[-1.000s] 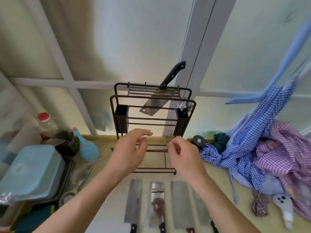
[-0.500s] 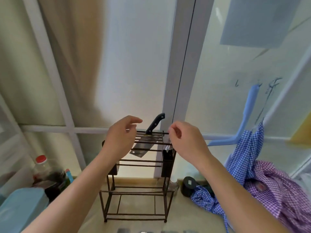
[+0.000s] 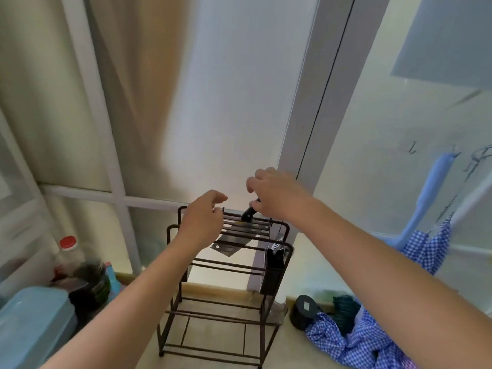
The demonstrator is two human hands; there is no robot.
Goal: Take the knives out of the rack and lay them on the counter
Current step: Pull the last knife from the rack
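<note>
Two bare hands at the top of a dark metal wire rack holding one last cleaver.

Low in the frame, the beige surface carries the rack at centre, a pale blue plastic tub at lower left and blue checked cloth at lower right. Higher, the left hand hovers half-open over the rack's top bars, gripping nothing. The steel cleaver with a black handle sits tilted in the top slots. The right hand curls its fingers at that handle; whether they grip it I cannot tell.
</note>
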